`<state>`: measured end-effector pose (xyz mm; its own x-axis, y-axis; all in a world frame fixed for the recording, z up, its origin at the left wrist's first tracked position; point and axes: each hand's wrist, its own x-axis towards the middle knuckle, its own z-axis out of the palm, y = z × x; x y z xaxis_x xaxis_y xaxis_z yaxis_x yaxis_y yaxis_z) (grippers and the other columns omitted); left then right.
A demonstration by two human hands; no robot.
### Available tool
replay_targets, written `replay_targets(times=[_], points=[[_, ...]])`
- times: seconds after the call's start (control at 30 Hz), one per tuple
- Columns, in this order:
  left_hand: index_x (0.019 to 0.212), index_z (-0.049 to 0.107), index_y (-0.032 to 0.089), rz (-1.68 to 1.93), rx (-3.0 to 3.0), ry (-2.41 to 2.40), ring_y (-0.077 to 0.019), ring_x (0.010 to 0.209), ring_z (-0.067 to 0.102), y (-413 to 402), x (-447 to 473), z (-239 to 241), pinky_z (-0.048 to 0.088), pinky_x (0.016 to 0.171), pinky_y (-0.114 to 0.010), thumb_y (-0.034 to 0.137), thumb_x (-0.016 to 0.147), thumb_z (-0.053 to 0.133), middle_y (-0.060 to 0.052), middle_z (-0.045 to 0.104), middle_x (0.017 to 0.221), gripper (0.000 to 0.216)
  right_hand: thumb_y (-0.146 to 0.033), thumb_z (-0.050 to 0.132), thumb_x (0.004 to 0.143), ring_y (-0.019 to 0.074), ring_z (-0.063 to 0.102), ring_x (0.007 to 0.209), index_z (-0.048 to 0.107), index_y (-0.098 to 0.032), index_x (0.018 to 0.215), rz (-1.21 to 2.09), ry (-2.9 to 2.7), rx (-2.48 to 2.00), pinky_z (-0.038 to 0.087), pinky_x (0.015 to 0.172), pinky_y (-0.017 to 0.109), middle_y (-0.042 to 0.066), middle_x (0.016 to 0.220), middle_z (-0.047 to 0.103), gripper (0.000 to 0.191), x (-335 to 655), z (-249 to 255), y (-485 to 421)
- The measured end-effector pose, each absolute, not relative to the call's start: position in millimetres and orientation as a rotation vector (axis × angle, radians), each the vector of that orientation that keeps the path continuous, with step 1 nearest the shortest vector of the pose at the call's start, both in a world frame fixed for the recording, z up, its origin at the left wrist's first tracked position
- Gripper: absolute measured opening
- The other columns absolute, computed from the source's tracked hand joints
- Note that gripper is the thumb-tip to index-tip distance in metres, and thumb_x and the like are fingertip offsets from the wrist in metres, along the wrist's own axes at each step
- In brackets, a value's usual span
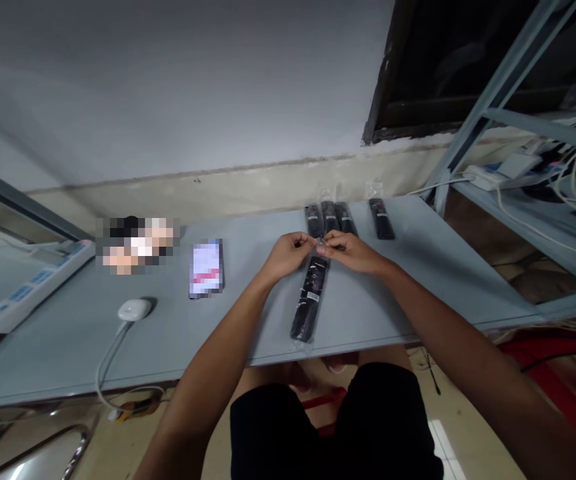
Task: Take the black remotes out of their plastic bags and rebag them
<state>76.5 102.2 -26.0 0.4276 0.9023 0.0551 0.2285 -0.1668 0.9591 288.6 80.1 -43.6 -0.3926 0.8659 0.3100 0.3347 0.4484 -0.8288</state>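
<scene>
A long black item with a small white label lies on the table in a clear plastic bag; its exact kind cannot be made out. At the bag's far end, my left hand pinches the plastic between thumb and fingers. My right hand grips the same end from the other side, its fingertips close to the left ones. Just beyond my hands, several similar black packages lie side by side, partly hidden by my fingers. Another black package rests apart from them to the right.
A phone with a lit screen lies left of my arms. Farther left are a white round charger with a cable and a white power strip. A metal shelf with cables stands right. The table's front edge is above my lap.
</scene>
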Motion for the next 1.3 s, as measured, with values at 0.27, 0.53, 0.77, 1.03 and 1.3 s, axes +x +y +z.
replay_targets(times=[0.27, 0.53, 0.77, 1.03, 1.3], points=[[0.088, 0.069, 0.015, 0.878, 1.772, 0.906, -0.0133, 0.070, 0.059, 101, 75, -30, 0.046, 0.067, -0.025, 0.033, 0.087, 0.064, -0.004, 0.069, 0.083, 0.018, -0.070, 0.059, 0.096, 0.0197, 0.062, 0.083, 0.080, -0.018, 0.081, 0.992, -2.050, -0.953, 0.047, 0.081, 0.034, 0.004, 0.083, 0.064, 0.058, 292, -39, 77], [0.095, 0.060, 0.017, 0.917, 1.520, 0.934, -0.0142, 0.072, 0.066, 104, 77, -32, 0.052, 0.070, -0.026, 0.036, 0.089, 0.072, -0.003, 0.070, 0.081, 0.023, -0.068, 0.071, 0.084, 0.0128, 0.048, 0.058, 0.069, -0.017, 0.081, 1.087, -1.699, -1.170, 0.039, 0.060, 0.028, -0.002, 0.062, 0.057, 0.051, 295, -33, 79], [0.110, 0.068, 0.013, 0.869, 1.474, 0.989, -0.0145, 0.067, 0.067, 105, 74, -31, 0.052, 0.065, -0.026, 0.037, 0.082, 0.083, -0.004, 0.074, 0.078, 0.040, -0.051, 0.082, 0.079, 0.0107, 0.049, 0.059, 0.076, -0.016, 0.108, 1.122, -1.540, -1.112, 0.038, 0.054, 0.025, -0.002, 0.071, 0.062, 0.045, 293, -37, 82], [0.110, 0.069, 0.013, 0.962, 1.447, 0.971, -0.0141, 0.069, 0.068, 102, 77, -25, 0.053, 0.065, -0.025, 0.025, 0.080, 0.078, -0.003, 0.074, 0.079, 0.034, -0.049, 0.088, 0.079, 0.0116, 0.062, 0.064, 0.076, -0.018, 0.108, 1.393, -1.364, -1.080, 0.052, 0.055, 0.022, 0.001, 0.079, 0.070, 0.044, 293, -44, 85], [0.116, 0.069, 0.014, 1.000, 1.450, 0.949, -0.0150, 0.076, 0.066, 105, 74, -27, 0.051, 0.069, -0.026, 0.044, 0.077, 0.084, -0.004, 0.073, 0.089, 0.051, -0.047, 0.089, 0.083, 0.0179, 0.079, 0.077, 0.081, -0.018, 0.098, 1.732, -1.361, -1.063, 0.067, 0.073, 0.030, 0.009, 0.086, 0.081, 0.034, 293, -43, 78]])
